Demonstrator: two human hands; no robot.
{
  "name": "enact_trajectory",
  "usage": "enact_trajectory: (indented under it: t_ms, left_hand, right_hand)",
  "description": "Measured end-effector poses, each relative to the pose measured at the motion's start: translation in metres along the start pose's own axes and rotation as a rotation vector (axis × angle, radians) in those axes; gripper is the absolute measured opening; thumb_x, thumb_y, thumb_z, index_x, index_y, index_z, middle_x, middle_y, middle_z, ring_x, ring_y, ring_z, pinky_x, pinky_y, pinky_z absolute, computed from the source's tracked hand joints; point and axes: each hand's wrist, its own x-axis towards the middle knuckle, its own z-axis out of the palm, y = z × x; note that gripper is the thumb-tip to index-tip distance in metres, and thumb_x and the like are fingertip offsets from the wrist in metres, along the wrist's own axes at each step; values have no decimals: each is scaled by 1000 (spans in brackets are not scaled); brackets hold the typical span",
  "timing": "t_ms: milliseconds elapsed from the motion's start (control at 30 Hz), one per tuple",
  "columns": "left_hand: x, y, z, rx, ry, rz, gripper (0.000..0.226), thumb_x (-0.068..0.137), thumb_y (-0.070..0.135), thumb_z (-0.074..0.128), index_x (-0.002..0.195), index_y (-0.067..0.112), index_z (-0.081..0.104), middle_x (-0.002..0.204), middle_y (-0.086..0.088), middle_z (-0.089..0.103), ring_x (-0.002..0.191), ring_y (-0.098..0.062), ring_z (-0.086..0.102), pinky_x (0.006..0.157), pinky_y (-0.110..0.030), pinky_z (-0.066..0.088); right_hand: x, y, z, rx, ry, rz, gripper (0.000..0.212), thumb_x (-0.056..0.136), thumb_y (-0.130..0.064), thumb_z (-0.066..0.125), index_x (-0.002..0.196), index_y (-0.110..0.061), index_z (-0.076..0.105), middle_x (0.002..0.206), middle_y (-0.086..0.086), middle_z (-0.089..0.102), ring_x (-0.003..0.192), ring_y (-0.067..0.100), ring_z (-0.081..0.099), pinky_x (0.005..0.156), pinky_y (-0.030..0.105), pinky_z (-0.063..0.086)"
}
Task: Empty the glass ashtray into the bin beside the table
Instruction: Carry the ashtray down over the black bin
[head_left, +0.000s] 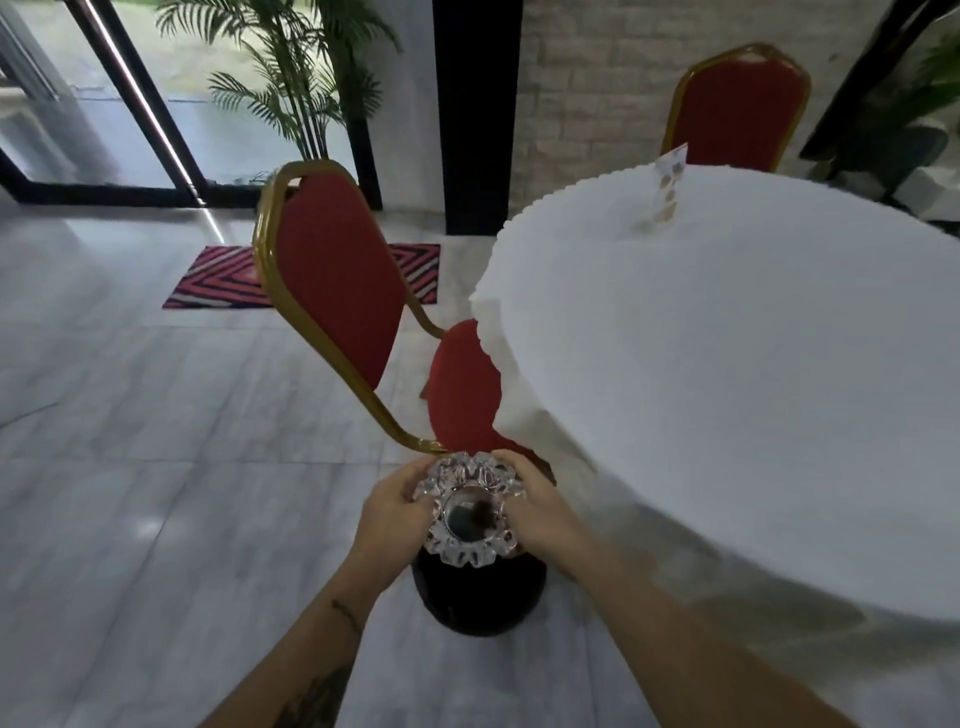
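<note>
The glass ashtray (470, 509) is a round cut-glass dish with a scalloped rim and dark ash in its bowl. I hold it level in both hands: my left hand (393, 512) grips its left rim and my right hand (537, 506) grips its right rim. Directly beneath it on the floor stands a dark round bin (480, 597), mostly hidden by the ashtray and my hands. The bin sits just left of the round table (753, 364) with its white cloth.
A red chair with a gold frame (337, 280) stands just beyond the bin, tucked at the table's left edge. A second red chair (737, 104) is behind the table. A card stand (667, 182) sits on the table's far side. Pale tiled floor (156, 441) spreads to the left.
</note>
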Motion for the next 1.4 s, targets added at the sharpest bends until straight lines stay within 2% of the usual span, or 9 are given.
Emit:
enact_trajectory:
  t_ms: [200,467,667,833,933,1033,1100,1267,1400]
  left_hand:
    - [64,-118,24,-3,34,10,45,90,-6,54,121,23,68,118,-4,74,110,-22,70,100,-46,55]
    - [136,-261,78,-125,145,42,29,95,3,57,113,22,70,111,-2,75,102,-21,72,92,-47,58]
    - [164,-316,108,-99,154,201,39,93,-6,49,111,23,68,110,0,72,86,-18,72,70,-25,58]
    - [169,-322,119,-21,140,222,48,87,-11,52,104,32,64,111,4,67,89,-20,69,66,-29,59]
    - [165,-313,121,75,159,225,43,89,-8,54,106,32,56,110,2,64,86,-15,67,54,-15,50]
    - [169,-304,122,147,132,250,39,86,0,65,110,30,56,107,5,67,91,-12,68,58,-9,50]
    - [173,-303,119,246,103,299,35,83,7,72,111,26,61,103,9,68,88,-7,67,61,-7,48]
    - [168,-313,119,477,23,430,39,79,1,62,110,23,68,95,11,71,82,-1,64,77,-17,50]
    - [159,-320,121,509,35,545,47,77,0,61,117,23,69,102,10,71,92,-9,65,85,-27,54]
  right_hand:
    - [71,95,39,38,-23,31,44,96,-7,53,122,-42,55,113,-15,66,100,4,64,79,21,52]
    - [165,224,61,39,-130,41,57,96,-3,53,143,-36,45,122,-2,54,84,14,64,59,26,55]
    - [205,285,63,112,-171,47,58,94,0,57,139,-36,46,144,-4,40,103,22,61,64,37,60]
    - [211,302,56,54,-194,55,60,91,9,54,138,-28,49,125,3,54,104,24,60,87,44,57]
    - [206,303,54,-25,-154,-24,54,91,10,54,123,-32,55,127,5,56,108,24,61,83,41,57]
    - [206,306,53,-49,-157,-164,51,93,10,54,124,-30,56,125,-6,56,106,16,61,65,20,50]
    - [206,312,54,-109,-127,-319,52,91,13,54,119,-31,57,115,-14,60,104,8,62,69,14,51]
    - [202,330,58,-444,59,-734,64,79,17,50,125,-28,53,121,-8,54,110,9,55,90,27,52]
    - [201,338,53,-517,85,-728,63,84,4,51,137,-29,44,133,-6,53,115,14,56,95,36,54]
